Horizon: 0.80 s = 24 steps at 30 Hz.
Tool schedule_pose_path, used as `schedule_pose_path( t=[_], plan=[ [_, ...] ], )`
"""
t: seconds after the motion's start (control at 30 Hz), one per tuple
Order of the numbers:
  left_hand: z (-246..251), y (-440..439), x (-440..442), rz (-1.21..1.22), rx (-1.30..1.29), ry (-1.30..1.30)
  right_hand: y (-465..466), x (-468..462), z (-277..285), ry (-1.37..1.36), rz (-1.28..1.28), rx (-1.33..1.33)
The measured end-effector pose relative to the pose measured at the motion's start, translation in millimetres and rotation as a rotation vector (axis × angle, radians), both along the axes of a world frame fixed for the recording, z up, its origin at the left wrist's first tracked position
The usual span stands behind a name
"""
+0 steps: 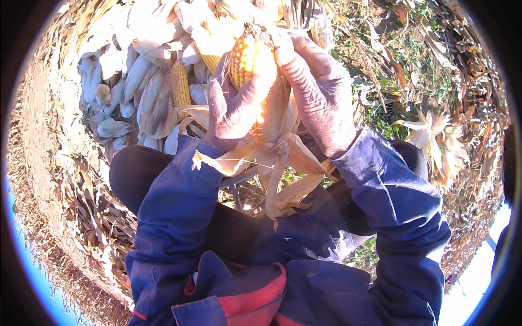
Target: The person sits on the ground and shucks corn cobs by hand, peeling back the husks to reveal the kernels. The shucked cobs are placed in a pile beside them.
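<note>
An ear of corn point(247, 57) with bare yellow kernels is raised in front of me. My left hand point(234, 104) wraps around its left side, thumb across the kernels. At the upper right of the ear, my right hand point(316, 81) pinches with thumb and fingertips; strong glare hides what exactly lies between them. Pale dry husk leaves point(281, 150) hang peeled back from the ear, spreading down over my lap.
A pile of corn ears in pale husks point(138, 77) lies ahead to the left. Among them a husked yellow ear point(180, 85) shows. Loose husks point(438, 142) lie on the ground at right, near green weeds point(387, 130). My bent knee point(136, 175) borders the pile.
</note>
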<state>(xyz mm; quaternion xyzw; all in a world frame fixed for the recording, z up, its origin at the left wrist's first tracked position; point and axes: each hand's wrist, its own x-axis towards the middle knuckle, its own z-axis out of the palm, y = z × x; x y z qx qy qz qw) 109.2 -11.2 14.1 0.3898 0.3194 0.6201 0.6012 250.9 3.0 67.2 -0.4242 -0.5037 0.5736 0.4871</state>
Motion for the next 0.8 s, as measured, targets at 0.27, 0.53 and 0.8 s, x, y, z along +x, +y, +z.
schedule_pose_path(
  t=[0.27,0.53,0.8],
  plan=[
    [11.2,-3.6,-4.8,0.044,-0.12,0.18,9.3,7.1,-12.2,-0.309,-0.094,0.104],
    [10.7,-0.3,-9.0,0.039,-0.187,0.161,8.1,13.5,-3.4,-0.269,-0.114,-0.166],
    [0.3,1.5,3.2,0.107,0.067,0.221,13.1,18.3,-6.7,0.067,-0.139,-0.426]
  ],
)
